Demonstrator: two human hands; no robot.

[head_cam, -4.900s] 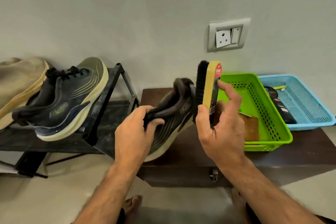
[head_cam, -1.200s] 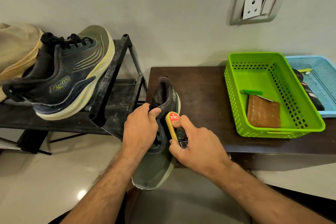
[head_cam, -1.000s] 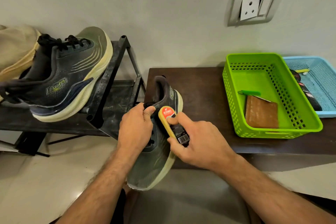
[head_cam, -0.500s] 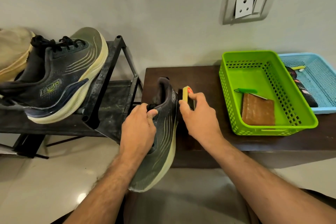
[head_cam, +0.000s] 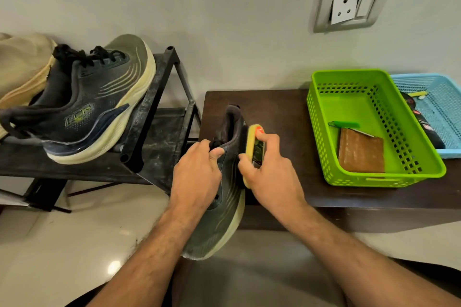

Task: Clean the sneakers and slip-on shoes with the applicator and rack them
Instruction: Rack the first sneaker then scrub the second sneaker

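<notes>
A dark metal shoe rack (head_cam: 149, 97) stands at left against the wall, bearing a laced dark-green sneaker (head_cam: 82, 107). Right of it stands a dark wooden bench (head_cam: 274, 107). On the bench, a lime-green perforated plastic basket (head_cam: 324, 152) holds a brown rectangular block (head_cam: 361, 154). A light-blue mesh plastic basket (head_cam: 446, 97) sits just right of it. A wall socket plate (head_cam: 349, 4) is mounted above.

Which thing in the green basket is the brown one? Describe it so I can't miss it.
On the dark wooden table, find the green basket beside the blue one. Flat on its floor lies a brown rectangular pad, far bigger than the slim green stick above it.
</notes>
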